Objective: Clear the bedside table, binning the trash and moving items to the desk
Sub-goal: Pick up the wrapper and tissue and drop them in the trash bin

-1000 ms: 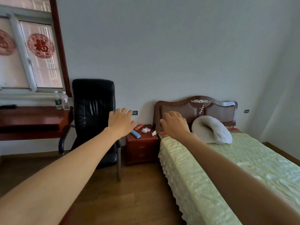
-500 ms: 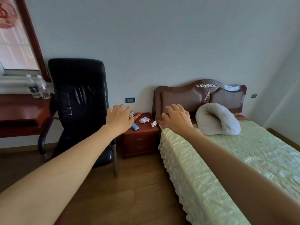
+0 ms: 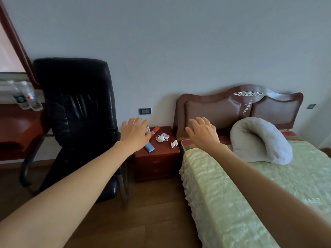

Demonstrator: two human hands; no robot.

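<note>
A dark red bedside table (image 3: pixel 161 153) stands between a chair and a bed. On its top lie a blue flat case (image 3: pixel 149 146), an orange tube (image 3: pixel 155 130), a white charger with cable (image 3: pixel 160 138), a small white packet (image 3: pixel 165 134) and a crumpled tissue (image 3: pixel 174 143). A white cup (image 3: pixel 147 129) is mostly hidden behind my left hand (image 3: pixel 134 136), which is stretched out with spread fingers and holds nothing. My right hand (image 3: pixel 203 134) is also out, fingers apart and empty, over the bed's near corner. The red wooden desk (image 3: pixel 16 127) is at the far left.
A black leather office chair (image 3: pixel 75 111) stands between the desk and the bedside table. Two water bottles (image 3: pixel 26 97) stand at the desk's back. The bed (image 3: pixel 259 185) with a green cover and a grey pillow (image 3: pixel 261 140) fills the right. Wooden floor lies in front.
The view has moved closer to the bedside table and turned right, so the window has slid out to the left. Both arms stay stretched forward with open hands.
</note>
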